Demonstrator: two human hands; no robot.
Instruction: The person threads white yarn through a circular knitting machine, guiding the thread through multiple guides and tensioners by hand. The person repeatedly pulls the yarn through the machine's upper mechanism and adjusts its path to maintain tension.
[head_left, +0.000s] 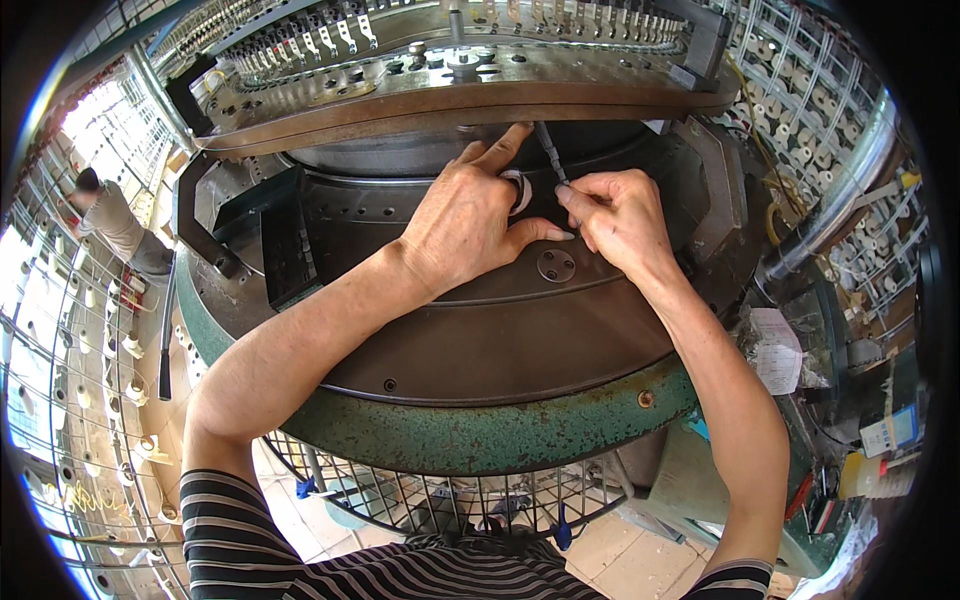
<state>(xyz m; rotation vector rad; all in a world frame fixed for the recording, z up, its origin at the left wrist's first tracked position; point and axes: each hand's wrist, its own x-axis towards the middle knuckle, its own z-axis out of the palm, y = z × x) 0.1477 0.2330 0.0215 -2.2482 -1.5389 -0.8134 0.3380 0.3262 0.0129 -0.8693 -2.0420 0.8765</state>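
Note:
My right hand (619, 217) pinches the lower end of a slim grey metal rod (551, 150) between thumb and fingers. The rod slants up to the lower edge of the raised steel ring (480, 105) of a circular knitting machine. My left hand (469, 210) is beside it, one finger stretched up to that edge and the thumb spread toward my right hand. A pale ring-shaped piece (519, 191) shows at its curled fingers; whether it is worn or held is unclear. Below both hands lies the dark machine bed (495, 337) with a round screwed disc (556, 265).
A black open tray (289, 244) with a small metal piece stands left on the bed. Angled brackets (712, 180) flank the ring. The green rim (480, 442) curves before me above a wire guard (450, 502). Yarn racks (795, 142) surround; a person (116, 221) stands far left.

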